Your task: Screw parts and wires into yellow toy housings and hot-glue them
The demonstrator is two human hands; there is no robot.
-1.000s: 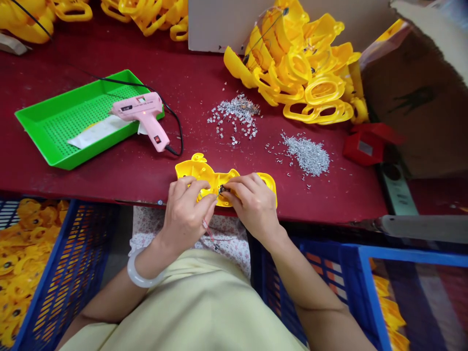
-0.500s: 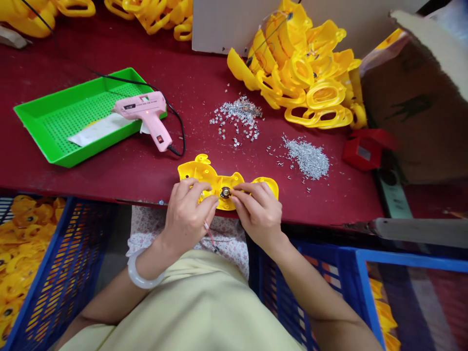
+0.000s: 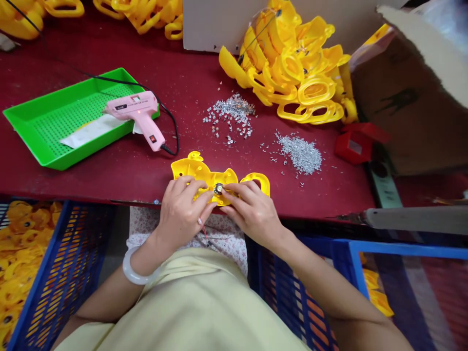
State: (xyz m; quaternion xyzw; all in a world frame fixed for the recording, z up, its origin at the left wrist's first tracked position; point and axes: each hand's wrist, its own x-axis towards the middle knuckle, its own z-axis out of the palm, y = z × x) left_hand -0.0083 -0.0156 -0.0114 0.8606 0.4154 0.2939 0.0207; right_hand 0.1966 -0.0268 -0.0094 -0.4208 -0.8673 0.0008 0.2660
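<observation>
Yellow shell: a yellow moulded plastic shell (image 3: 227,176), hollow side up, lies at the near edge of the dark red tabletop (image 3: 113,178), under both hands; its right end forms an open loop.
Round part: a small round dark part with a pale centre (image 3: 218,189) sits in the hollow of the shell, between the two hands.
Left hand: the left hand (image 3: 184,207) grips the shell left of the round part, fingers curled over it and thumb towards the near edge; a thin red wire (image 3: 203,229) hangs just below it.
Right hand: the right hand (image 3: 254,209) has a fingertip at the right side of the round part; whether finger and thumb pinch it, I cannot tell.
Glue gun: a pink plastic glue gun (image 3: 141,114) with a black cord lies over the right end of a shallow green perforated plastic tray (image 3: 51,131), left of the shell and farther off.
Metal bits: a loose heap of shiny silver metal pieces (image 3: 234,111) lies beyond the shell; a denser heap of fine silver pins (image 3: 302,155) lies right of it and nearer.
Far right: a large pile of yellow plastic shells (image 3: 292,68) stands near an open brown cardboard box (image 3: 400,107).
Near sides: blue slatted plastic crates with yellow pieces inside stand below the tabletop, left (image 3: 69,263) and right (image 3: 405,247).
</observation>
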